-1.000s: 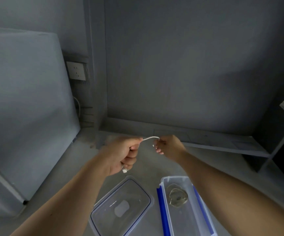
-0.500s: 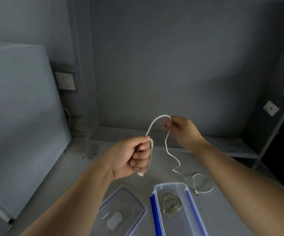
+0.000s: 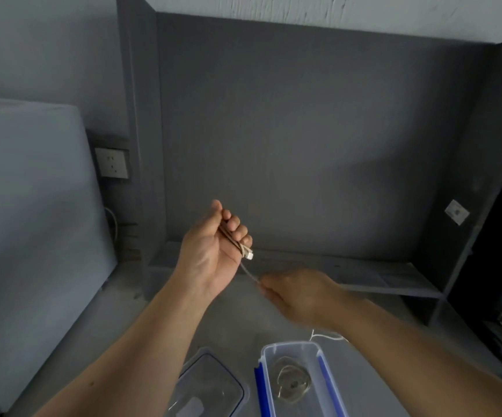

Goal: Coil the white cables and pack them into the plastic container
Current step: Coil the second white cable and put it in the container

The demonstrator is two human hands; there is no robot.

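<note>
- Head view: the left hand [image 3: 213, 251] is raised palm-up above the grey concrete floor [image 3: 237, 320], its fingers curled over several loops of a thin white cable [image 3: 234, 242] that lie across the palm.
- A small white connector plug [image 3: 248, 254] sticks out from under the little-finger side of that fist.
- From the plug side a single strand of the same cable runs down and to the right to the right hand [image 3: 300, 293], which is lower and blurred.
- The right hand's fingertips [image 3: 266, 286] pinch the strand; the grip itself is smeared, so how tightly they close cannot be told.
- Another short piece of white cable lies on the floor just behind the right forearm, near the far corner of the box; whether it joins the held strand is hidden by the arm.
- A clear rectangular plastic container with blue side clips [image 3: 291, 350] stands open on the floor at the bottom of the view, below the right hand.
- Inside it rests a coiled pale cable [image 3: 291, 385], lying flat on the bottom.
- Just left of the box, apart from it, lies the clear plastic lid with a blue rim [image 3: 213, 386], flat on the floor.
- A white wall socket [image 3: 111, 167] sits on the grey wall at the left, beside a dark grey panel.
</note>
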